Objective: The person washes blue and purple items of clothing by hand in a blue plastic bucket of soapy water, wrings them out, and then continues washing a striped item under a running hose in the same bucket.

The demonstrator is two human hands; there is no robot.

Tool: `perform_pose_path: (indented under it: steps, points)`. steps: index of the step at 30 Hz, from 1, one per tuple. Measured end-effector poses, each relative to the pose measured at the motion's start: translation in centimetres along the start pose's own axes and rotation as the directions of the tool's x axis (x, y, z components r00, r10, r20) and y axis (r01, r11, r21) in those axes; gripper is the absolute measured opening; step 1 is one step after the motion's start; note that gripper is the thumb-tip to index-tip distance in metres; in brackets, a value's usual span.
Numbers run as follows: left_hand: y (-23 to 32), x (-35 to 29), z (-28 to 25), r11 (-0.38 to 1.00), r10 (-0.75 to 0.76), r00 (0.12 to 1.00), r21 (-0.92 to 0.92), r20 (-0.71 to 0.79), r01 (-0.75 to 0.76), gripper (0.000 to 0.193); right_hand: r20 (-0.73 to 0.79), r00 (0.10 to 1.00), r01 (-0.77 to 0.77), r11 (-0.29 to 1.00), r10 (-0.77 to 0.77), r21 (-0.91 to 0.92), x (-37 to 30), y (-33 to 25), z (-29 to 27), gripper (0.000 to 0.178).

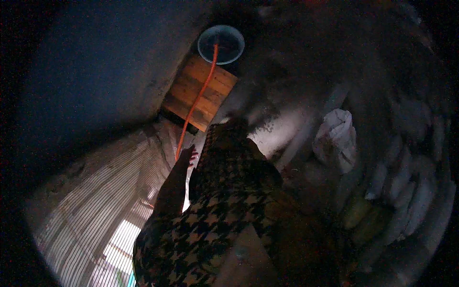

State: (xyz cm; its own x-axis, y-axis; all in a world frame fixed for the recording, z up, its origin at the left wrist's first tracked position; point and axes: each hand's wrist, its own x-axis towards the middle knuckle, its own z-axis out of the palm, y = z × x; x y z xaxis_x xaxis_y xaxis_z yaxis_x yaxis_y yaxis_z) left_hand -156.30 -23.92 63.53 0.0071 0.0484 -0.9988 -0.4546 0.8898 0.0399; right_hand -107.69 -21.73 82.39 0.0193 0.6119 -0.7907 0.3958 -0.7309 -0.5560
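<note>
Your left hand [193, 156], fingers loosely bent, is near the orange hose [197, 101]; whether it grips anything, I cannot tell. Your right hand is unseen. Keep the hose unkinked over the boards [216, 91], ending inside the basin [232, 42].

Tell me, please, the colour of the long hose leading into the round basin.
The hose is orange; the head view shows it best.
</note>
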Motion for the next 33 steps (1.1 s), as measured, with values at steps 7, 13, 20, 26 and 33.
perform_pose_path:
  steps: [7,13,20,26,33]
  points:
    - [-17.7,-19.0,27.3,0.916,0.396,0.910,0.026,0.125,-0.401,0.039,0.383,0.903,0.283,0.940,-0.194,-0.191,-15.0,-0.3,-24.0,0.039]
    - [-7.0,-32.5,27.8,0.838,0.508,0.862,-0.226,-0.008,-0.496,0.033,0.496,0.835,0.412,0.867,-0.237,-0.279,-11.2,-17.0,-33.2,0.040]
    - [4.3,-38.8,32.4,0.757,0.649,0.759,-0.142,0.049,-0.637,0.027,0.893,0.441,0.777,0.537,-0.091,-0.329,1.7,-32.7,-28.1,0.041]
    - [13.9,-33.1,39.4,0.727,0.680,0.720,-0.244,0.136,-0.641,0.025,0.954,0.125,0.901,0.371,0.272,-0.224,13.0,-42.9,-23.8,0.042]
    - [18.8,-28.8,43.4,0.703,0.669,0.743,-0.333,0.008,-0.629,0.024,0.802,0.265,0.949,0.001,0.535,-0.314,23.2,-49.8,-18.9,0.043]
